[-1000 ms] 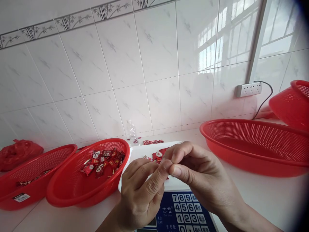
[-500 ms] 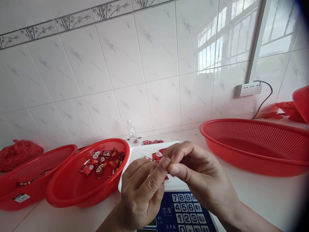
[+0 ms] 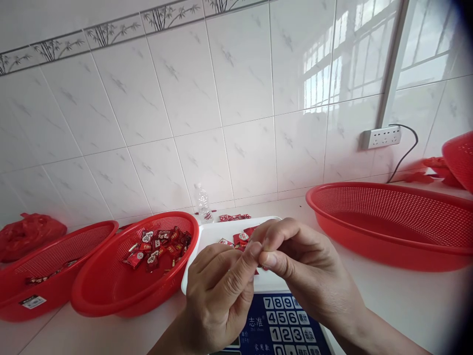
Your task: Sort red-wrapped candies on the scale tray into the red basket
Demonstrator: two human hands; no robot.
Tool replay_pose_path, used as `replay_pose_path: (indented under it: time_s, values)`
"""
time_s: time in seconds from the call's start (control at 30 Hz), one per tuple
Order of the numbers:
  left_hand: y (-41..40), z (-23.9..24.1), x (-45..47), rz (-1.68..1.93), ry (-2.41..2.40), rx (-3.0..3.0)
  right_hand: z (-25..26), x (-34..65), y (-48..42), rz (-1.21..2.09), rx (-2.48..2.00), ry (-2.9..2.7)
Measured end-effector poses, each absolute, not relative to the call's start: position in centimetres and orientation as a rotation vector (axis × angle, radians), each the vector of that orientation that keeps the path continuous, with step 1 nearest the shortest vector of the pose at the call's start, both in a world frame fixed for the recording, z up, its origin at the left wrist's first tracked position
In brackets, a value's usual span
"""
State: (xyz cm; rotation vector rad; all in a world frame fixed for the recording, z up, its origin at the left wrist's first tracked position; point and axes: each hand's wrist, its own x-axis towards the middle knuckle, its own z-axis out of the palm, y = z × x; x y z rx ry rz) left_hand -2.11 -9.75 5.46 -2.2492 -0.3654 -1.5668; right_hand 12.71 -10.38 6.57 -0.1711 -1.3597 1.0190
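My left hand (image 3: 221, 291) and my right hand (image 3: 308, 264) meet fingertip to fingertip above a white weighing scale (image 3: 201, 239). Both are closed in a pinch, thumbs against forefingers. Whatever they pinch, if anything, is hidden between the fingertips. Behind them, small red wrapped packets (image 3: 242, 237) lie on the scale's tray, partly covered by my hands. Below my hands shows the scale's blue keypad (image 3: 284, 320) with number keys. To the left, a red oval basket (image 3: 99, 296) holds several dark red and bright red wrapped packets (image 3: 153, 251).
Another red basket (image 3: 11, 296) at far left holds a few packets, with a red plastic bag (image 3: 31, 234) behind. A large red basket (image 3: 377, 246) stands at right. A clear bottle (image 3: 202, 202) and a row of packets (image 3: 234, 217) sit near the tiled wall. A power strip (image 3: 382, 137) is on the wall.
Almost nothing differs. Both hands stay pinched together, shifted very slightly to the right.
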Motion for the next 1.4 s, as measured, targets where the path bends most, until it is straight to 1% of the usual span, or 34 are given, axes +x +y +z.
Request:
replay_pose_path:
  time_s: [0.37,0.67,0.83,0.97,1.1,1.27,1.4]
  values:
    - [-9.8,5.4,-2.0,-1.572,-0.371,-2.273,6.7,12.6,-10.4,1.022,-0.189,-1.362]
    - [-9.8,5.5,-2.0,-1.553,-0.359,-2.3,6.9,13.1,-10.4,1.106,-0.225,-1.384]
    - [-10.0,5.5,-1.9,-1.69,-0.332,-2.515,6.8,13.3,-10.1,1.081,-0.252,-1.397]
    - [-10.1,5.1,-2.1,-1.839,-0.322,-2.786,6.9,13.5,-9.9,1.215,-0.18,-1.39]
    - [-10.1,4.7,-2.3,-1.977,-0.305,-2.914,6.9,13.5,-10.0,1.303,-0.128,-1.369]
    - [-9.8,4.7,-2.3,-2.076,-0.186,-3.019,6.8,13.5,-10.4,1.281,-0.114,-1.393]
    - [-10.0,4.8,-2.4,-2.1,-0.161,-3.056,6.9,13.6,-10.6,1.198,-0.107,-1.464]
